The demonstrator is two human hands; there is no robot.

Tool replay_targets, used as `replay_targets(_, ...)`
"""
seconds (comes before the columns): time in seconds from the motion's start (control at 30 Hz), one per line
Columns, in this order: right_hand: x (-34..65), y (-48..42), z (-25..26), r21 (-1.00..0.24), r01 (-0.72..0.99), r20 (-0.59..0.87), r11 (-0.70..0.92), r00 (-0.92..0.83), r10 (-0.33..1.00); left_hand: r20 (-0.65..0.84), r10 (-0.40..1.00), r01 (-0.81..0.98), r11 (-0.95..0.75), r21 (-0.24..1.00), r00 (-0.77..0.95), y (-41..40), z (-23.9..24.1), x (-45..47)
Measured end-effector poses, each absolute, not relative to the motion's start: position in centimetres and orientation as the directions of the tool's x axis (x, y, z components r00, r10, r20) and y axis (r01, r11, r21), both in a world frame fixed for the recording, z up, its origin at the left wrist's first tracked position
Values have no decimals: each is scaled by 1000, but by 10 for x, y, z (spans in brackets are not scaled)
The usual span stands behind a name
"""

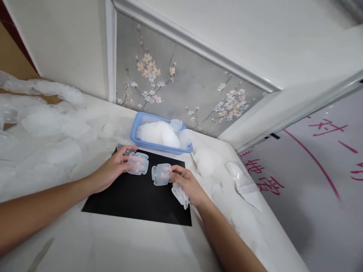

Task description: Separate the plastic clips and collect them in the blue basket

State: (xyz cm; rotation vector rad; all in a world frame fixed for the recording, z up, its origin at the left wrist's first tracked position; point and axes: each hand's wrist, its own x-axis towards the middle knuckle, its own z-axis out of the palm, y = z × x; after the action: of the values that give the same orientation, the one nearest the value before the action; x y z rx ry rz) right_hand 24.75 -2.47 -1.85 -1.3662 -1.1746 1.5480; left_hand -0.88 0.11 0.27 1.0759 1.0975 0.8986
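My left hand (115,168) is closed on a frosted, see-through plastic piece (138,164) with a notched outline, held by its left edge. Another clear piece (121,147) shows partly behind those fingers; whether they touch it I cannot tell. Between thumb and fingers of my right hand (187,183) is a similar plastic piece (161,175), with small dots near its corners. Several more such pieces (179,195) are tucked together under the same hand's lower fingers. The two front pieces are apart, above a black mat (133,204).
Behind the mat stands a blue plastic basket (159,146) holding white, cloudy-looking contents. Heaps of translucent pieces (51,124) spread over the left of the white marbled table (119,241). More white material (205,162) and a clear bag (245,185) lie right. A whiteboard (317,181) borders the right side.
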Motion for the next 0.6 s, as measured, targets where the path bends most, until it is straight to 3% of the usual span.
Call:
replay_targets(0.17,255,-17,-25,-925,-104,-343,-366,-188,920,-219,939,-5,229,974,266,1,4,-9)
replay_targets(0.4,250,-18,-23,-927,-118,-334,-356,-176,926,-225,942,64,216,974,248,3,2,-10)
replay_targets(0.5,254,-16,-15,-943,-49,-318,-328,-147,937,-238,933,52,233,971,268,2,3,-11)
replay_targets(0.6,282,-13,3,-974,160,-170,-159,-61,983,-239,930,44,237,971,280,1,4,-12)
